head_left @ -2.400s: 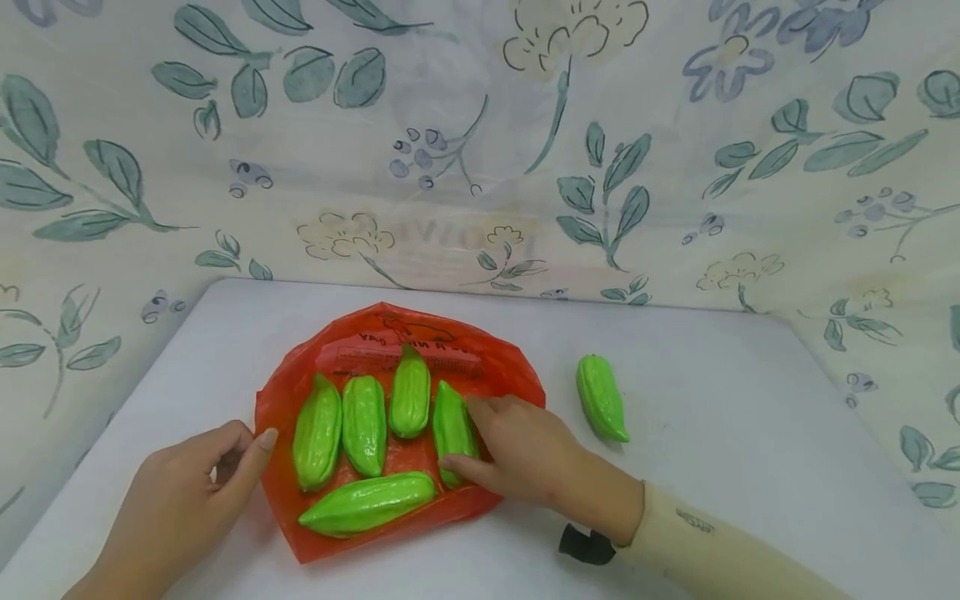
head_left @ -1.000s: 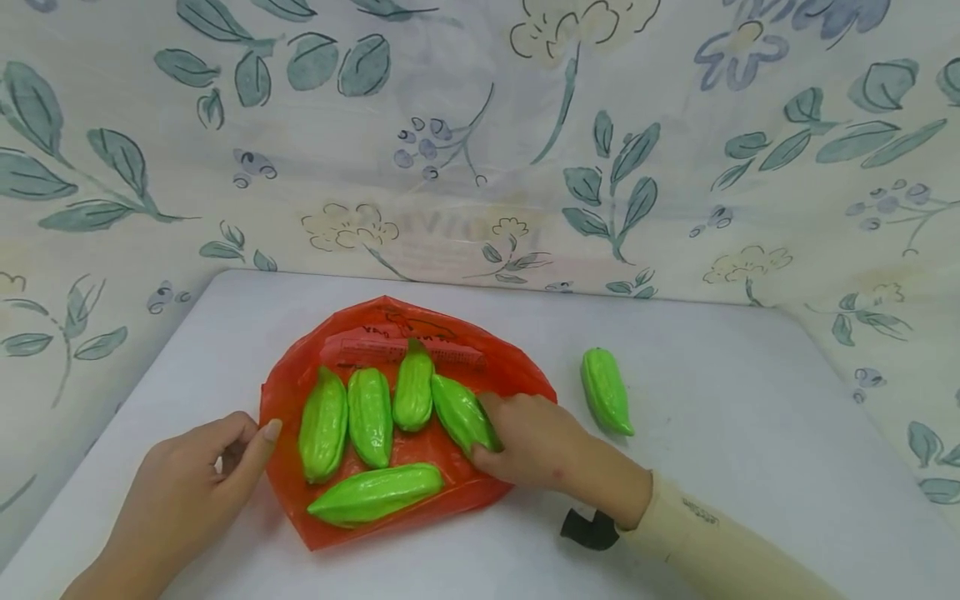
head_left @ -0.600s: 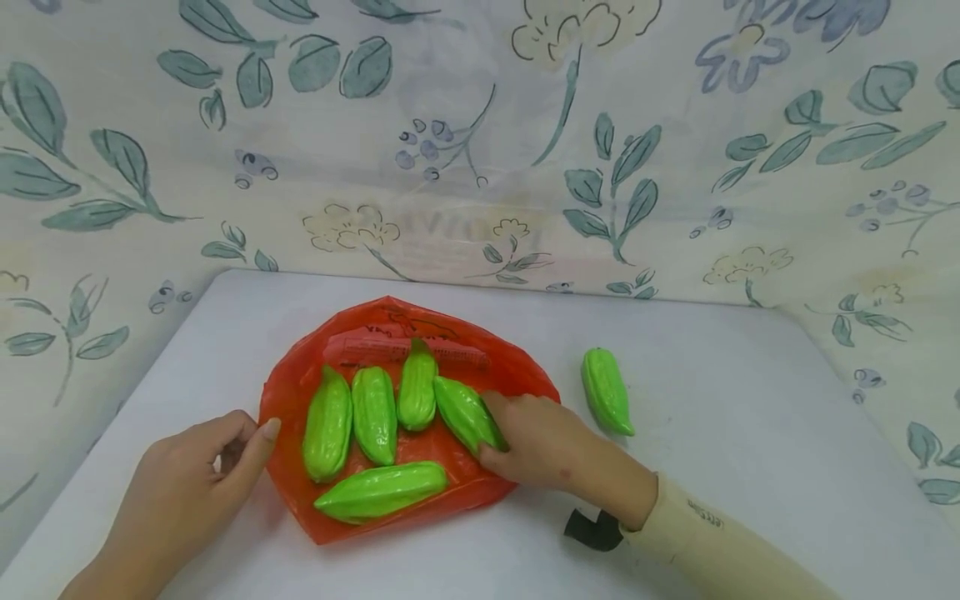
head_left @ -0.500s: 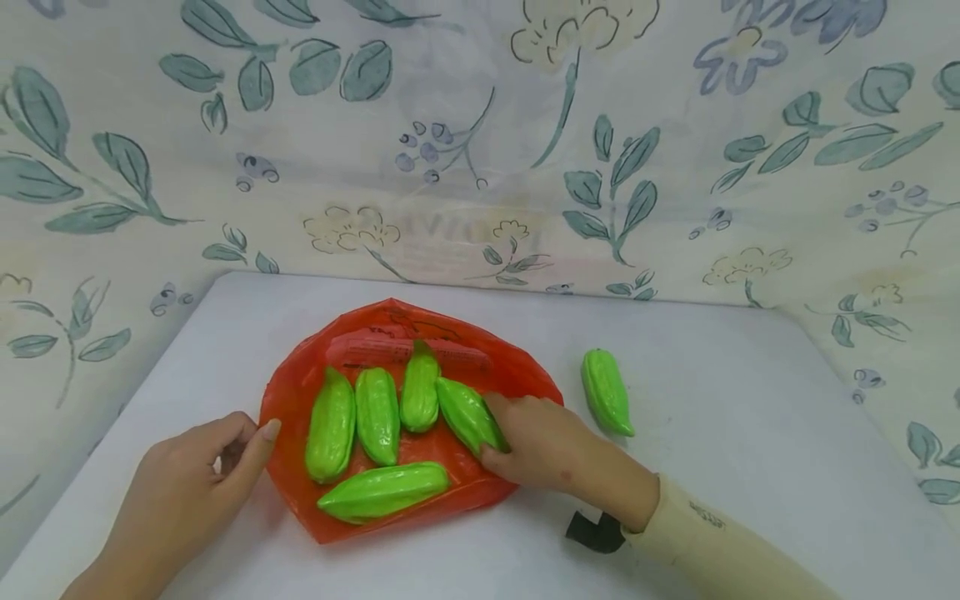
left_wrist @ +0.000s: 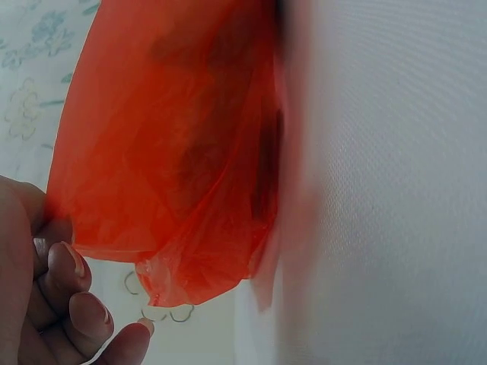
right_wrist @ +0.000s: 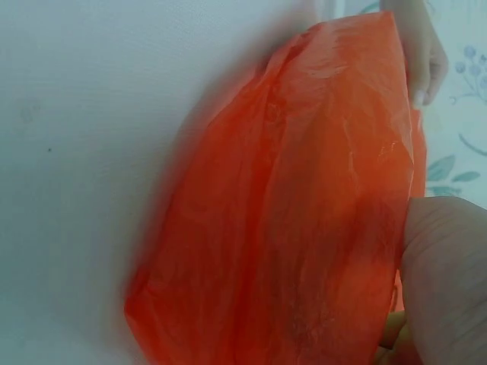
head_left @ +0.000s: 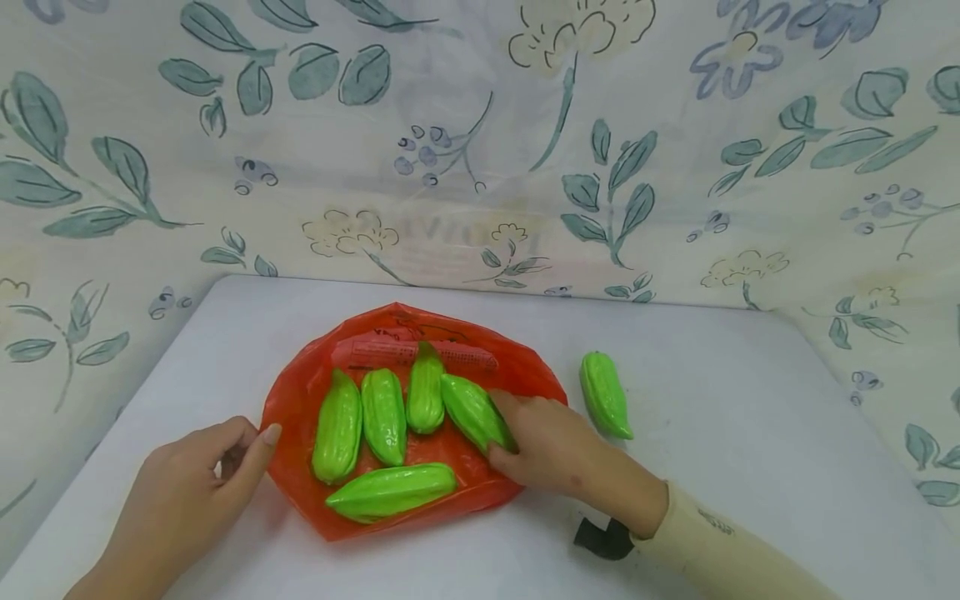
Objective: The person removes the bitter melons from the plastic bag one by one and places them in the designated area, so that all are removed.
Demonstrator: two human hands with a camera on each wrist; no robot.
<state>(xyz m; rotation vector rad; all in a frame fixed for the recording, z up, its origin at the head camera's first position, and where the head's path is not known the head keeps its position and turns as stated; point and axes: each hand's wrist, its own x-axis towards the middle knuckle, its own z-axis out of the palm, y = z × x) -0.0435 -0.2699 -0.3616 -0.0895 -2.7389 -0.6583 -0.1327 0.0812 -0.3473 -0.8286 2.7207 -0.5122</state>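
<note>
The left hand (head_left: pixel 197 473) pinches the red bag (head_left: pixel 288 408) at its edge, and the right hand (head_left: pixel 547 442) grips a green vegetable (head_left: pixel 474 410) inside it. Compared with before, this vegetable is more tilted, and the bag has moved slightly to the right

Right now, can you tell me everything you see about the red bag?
The red bag looks like thin, shiny, wrinkly plastic, with dark marks on its far wall. It lies open on the white table, holding five green fruits. The left hand pinches its left edge; the right hand reaches in at the right.
</note>
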